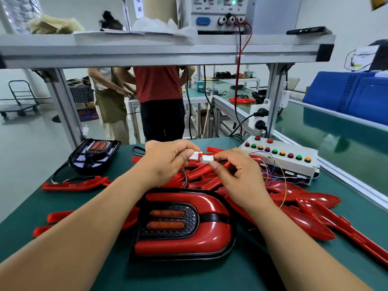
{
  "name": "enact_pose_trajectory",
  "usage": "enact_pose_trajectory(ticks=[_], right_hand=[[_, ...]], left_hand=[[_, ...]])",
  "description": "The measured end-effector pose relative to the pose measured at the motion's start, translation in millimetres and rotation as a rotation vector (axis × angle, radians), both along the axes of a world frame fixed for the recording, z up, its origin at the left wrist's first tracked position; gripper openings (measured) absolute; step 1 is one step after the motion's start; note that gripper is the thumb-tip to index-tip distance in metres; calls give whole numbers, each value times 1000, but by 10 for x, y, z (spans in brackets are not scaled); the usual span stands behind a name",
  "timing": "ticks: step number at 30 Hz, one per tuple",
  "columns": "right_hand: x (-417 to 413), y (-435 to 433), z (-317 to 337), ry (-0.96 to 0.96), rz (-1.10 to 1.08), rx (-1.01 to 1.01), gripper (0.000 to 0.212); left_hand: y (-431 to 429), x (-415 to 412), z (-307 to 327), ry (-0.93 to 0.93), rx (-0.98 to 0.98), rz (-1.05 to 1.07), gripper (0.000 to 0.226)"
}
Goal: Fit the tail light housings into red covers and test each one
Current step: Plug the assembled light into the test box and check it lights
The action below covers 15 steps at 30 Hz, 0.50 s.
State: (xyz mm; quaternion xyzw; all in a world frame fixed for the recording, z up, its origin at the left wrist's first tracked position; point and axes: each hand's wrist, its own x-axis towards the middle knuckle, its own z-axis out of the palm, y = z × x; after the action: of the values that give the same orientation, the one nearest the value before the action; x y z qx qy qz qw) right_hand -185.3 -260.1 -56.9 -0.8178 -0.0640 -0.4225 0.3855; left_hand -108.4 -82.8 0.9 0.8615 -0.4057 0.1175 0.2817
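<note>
1. Right, the person at the bench has both hands up over the green mat (363,211), about centre of the frame.
2. Left hand (168,162): thumb and fingertips pinch a small white plug (195,155). A black cable (185,177) drops from under that hand towards the tail light below.
3. Right hand (237,177): thumb and forefinger pinch a second white connector (206,159), other fingers loosely curled.
4. The two white parts meet end to end between the hands (can't tell if they're actually seated).
5. The assembled tail light (182,223), a black housing w/ two amber strips sitting in a glossy red cover, lies flat on the mat at lower centre, between the forearms and touched by neither hand.
6. A bare housing (94,156) w/o any cover lies at centre left, near the mat's far edge.
7. Loose red covers (304,206) are heaped behind and to the right of the light; a few long red strips lie scattered at lower left.
8. The test box (279,156), white w/ a row of red, green and amber buttons, sits at centre right. Thin coloured wires (270,164) run from it towards the right hand.
9. Up top, a power supply (220,15) stands on the aluminium shelf (168,49), a red lead (239,80) hanging down from it.
10. Two people (157,85) stand behind the bench, upper centre; a blue crate (346,95) is at far right.
</note>
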Motion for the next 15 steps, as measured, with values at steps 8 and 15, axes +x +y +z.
enact_pose_trajectory(ticks=[8, 15], right_hand=[[4, -27, -4, -14, -63, 0, 7], [9, -65, -8, -33, -85, -3, 6]], left_hand=[[-131, -16, 53, 70, 48, -6, 27], [-214, 7, 49, 124, 49, 8, 28]])
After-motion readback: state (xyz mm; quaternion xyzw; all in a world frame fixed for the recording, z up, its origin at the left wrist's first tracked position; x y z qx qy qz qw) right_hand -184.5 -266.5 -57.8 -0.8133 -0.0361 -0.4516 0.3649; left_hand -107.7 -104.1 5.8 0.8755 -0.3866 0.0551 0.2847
